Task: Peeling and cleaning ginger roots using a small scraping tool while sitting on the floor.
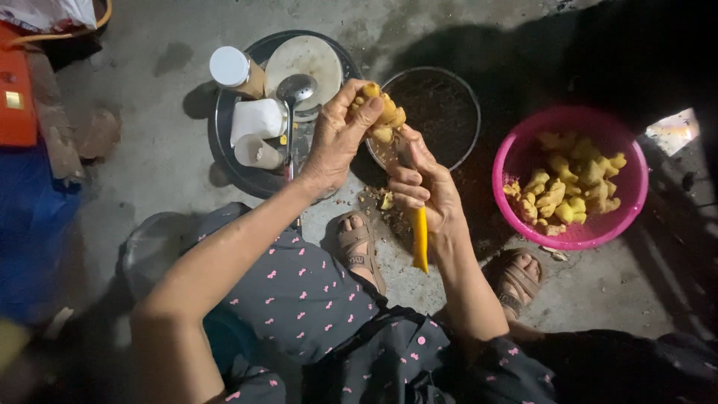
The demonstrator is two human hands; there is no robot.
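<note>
Nearest the camera, both forearms rise from a lap in dark cloth with small pink dots, over two feet in brown sandals [359,247] set on the grey concrete floor [598,284]. On the right, the right hand [422,187] is closed around a yellow-handled knife [420,238], the handle pointing back toward the body and the blade end hidden behind the fingers. Just above and beside it, the left hand [336,138] is bent at the wrist, its fingers clamped on a knobbly piece of yellow peeled ginger [383,114]; the two hands nearly touch, with the ginger at the knife's upper end. Scraps of peel [378,200] lie on the floor directly beneath them. Right behind the hands sits a round dark metal sieve-like bowl [441,112], its rim just past the ginger. To the right, clear of the hands, stands a pink plastic basin [516,157] filled with more yellow pieces. To the left, a round dark tray [224,150] carries a white-lidded jar [232,69], a white cup [258,120] and a metal ladle [295,93], close to the left wrist.
</note>
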